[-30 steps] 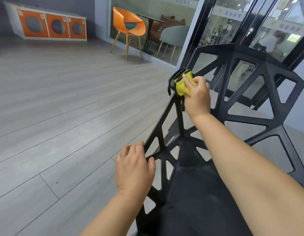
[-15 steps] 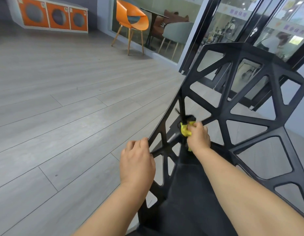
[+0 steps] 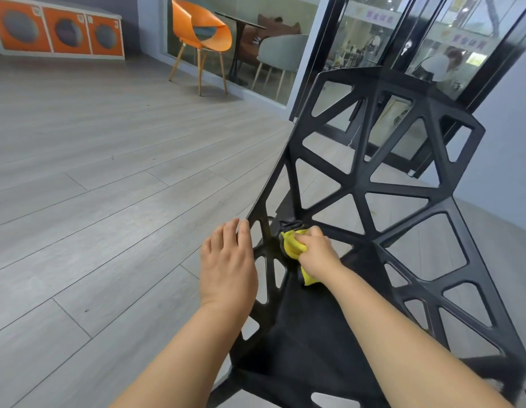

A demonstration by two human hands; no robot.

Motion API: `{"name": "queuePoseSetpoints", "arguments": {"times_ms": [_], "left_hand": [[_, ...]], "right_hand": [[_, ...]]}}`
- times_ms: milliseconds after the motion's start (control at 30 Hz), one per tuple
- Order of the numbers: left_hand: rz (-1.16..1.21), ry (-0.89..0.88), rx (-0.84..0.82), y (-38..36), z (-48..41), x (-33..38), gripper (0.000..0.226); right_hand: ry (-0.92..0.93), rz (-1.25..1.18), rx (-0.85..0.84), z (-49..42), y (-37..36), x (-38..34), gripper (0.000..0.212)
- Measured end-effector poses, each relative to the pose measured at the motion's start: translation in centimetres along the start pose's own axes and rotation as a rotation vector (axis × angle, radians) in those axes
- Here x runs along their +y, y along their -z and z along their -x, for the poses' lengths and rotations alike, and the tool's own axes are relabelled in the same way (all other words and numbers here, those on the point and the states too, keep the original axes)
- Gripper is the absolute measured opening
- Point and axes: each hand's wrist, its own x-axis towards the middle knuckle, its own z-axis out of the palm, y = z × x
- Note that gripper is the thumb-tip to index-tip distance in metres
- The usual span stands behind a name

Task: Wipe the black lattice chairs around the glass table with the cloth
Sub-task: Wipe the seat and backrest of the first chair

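open grey plank floor spreads from 7 to 11 o'clock of the black lattice chair, while a black-framed glass door closes the side from 12 to 2 o'clock, just behind the backrest. the chair fills the near right of the view, its long axis running from the seat at 6 o'clock up to the backrest's top edge at about 1 o'clock, the back leaning away from the person. the yellow cloth sits low on the chair's left side, where back and seat lattice meet. the right hand has its fingers clenched round the cloth, pressing it on the struts. the left hand, at 9 o'clock of the cloth, lies with its fingertips on the chair's left rim; thumb hidden, so i cannot tell whether it grips. at 11 o'clock stands an orange chair, and at 10 o'clock a low cabinet with three orange round-windowed fronts, its contents not visible.
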Motion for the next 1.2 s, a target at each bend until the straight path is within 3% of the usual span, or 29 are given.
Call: {"name": "queuePoseSetpoints", "arguments": {"times_ms": [133,300,400,533,633,733,833,967,1200], "left_hand": [[-0.068,-0.110,0.003,0.2,0.3,0.4,0.071],[-0.049,-0.237,-0.006,0.2,1.2,1.9,0.062],[0.027,-0.333,-0.071,0.2,2.4,3.8,0.055],[0.041,-0.513,-0.229,-0.5,3.9,5.8,0.053],[0.047,-0.577,-0.275,-1.6,4.6,6.3,0.049],[0.095,-0.559,-0.288,-2.3,5.0,6.5,0.038],[0.123,-0.544,-0.308,-2.9,5.4,6.9,0.035],[0.121,-0.559,-0.427,-2.6,6.0,7.9,0.042],[0.153,-0.534,-0.426,-1.4,6.4,9.3,0.046]], "right_hand": [[0.153,0.006,-0.049,2.7,-0.6,1.1,0.029],[0.224,-0.138,-0.329,6.0,2.8,2.7,0.042],[0.075,-0.313,-0.176,6.8,6.0,4.6,0.050],[-0.047,-0.047,0.202,5.2,8.3,8.2,0.054],[-0.166,0.128,0.340,4.5,8.5,9.9,0.053],[-0.260,0.308,0.241,3.8,7.9,10.6,0.051],[-0.205,0.531,0.157,2.2,7.1,11.5,0.056],[-0.206,0.634,0.093,1.8,8.0,11.8,0.061],[-0.305,0.752,0.029,6.0,10.2,13.9,0.051]]}}
